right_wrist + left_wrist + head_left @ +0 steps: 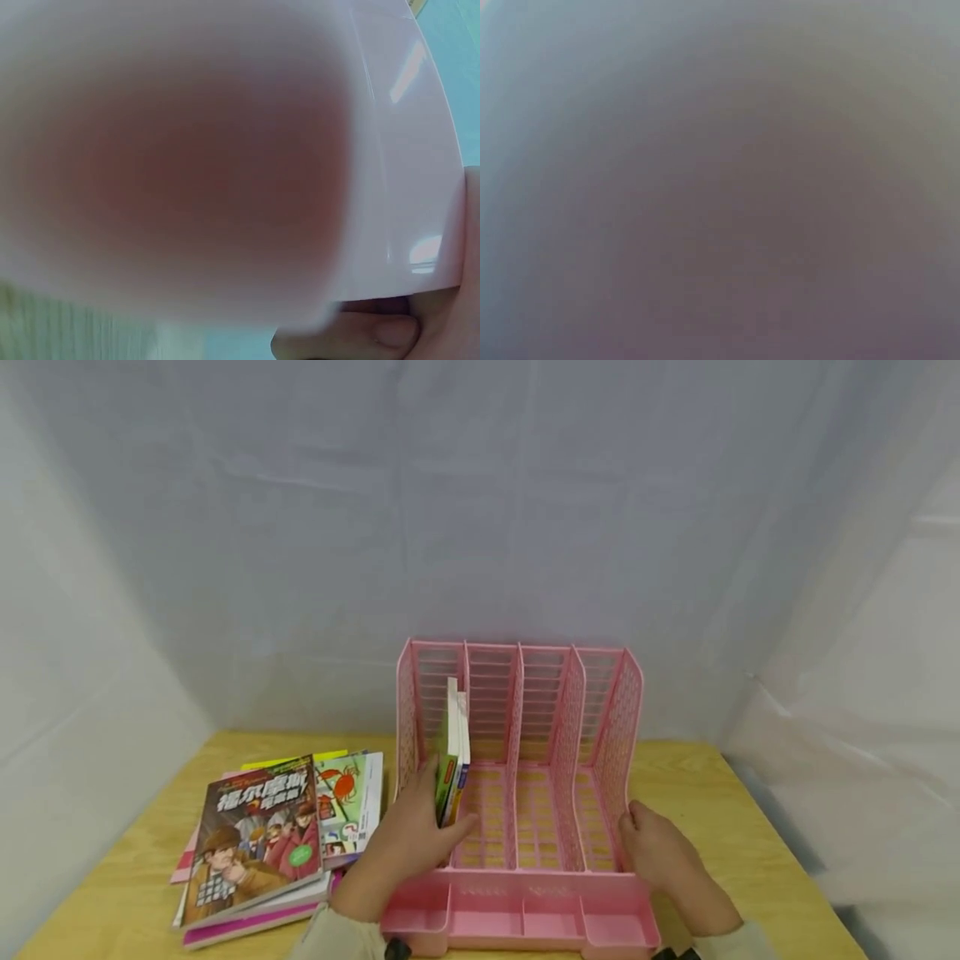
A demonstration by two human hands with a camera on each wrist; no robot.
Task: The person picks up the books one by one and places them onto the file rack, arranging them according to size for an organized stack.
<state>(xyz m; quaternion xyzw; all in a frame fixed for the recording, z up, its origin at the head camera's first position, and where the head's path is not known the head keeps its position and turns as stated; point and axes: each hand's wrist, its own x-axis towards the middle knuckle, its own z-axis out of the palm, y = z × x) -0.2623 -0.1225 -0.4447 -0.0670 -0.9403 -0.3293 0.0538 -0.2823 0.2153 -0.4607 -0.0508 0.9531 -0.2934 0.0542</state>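
The left hand (408, 839) has its fingers extended against the left cover of slim books (453, 752), thumb outstretched by their lower spines. They stand upright in the pink rack's (517, 881) leftmost compartment. The right hand (663, 852) grips the rack's right side. Three compartments (540, 818) open rightward; a book pile (258, 843) sits left; tabletop (757, 868) extends right.

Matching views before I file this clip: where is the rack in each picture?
Head: the rack stands mostly in the lower half, just right of centre.
Left wrist: only blur, so I can't tell.
Right wrist: a glossy pink panel, apparently the rack's, runs down the right side, beside a large blur.
Landmark in head and right wrist: the right hand, gripping the rack's right edge.
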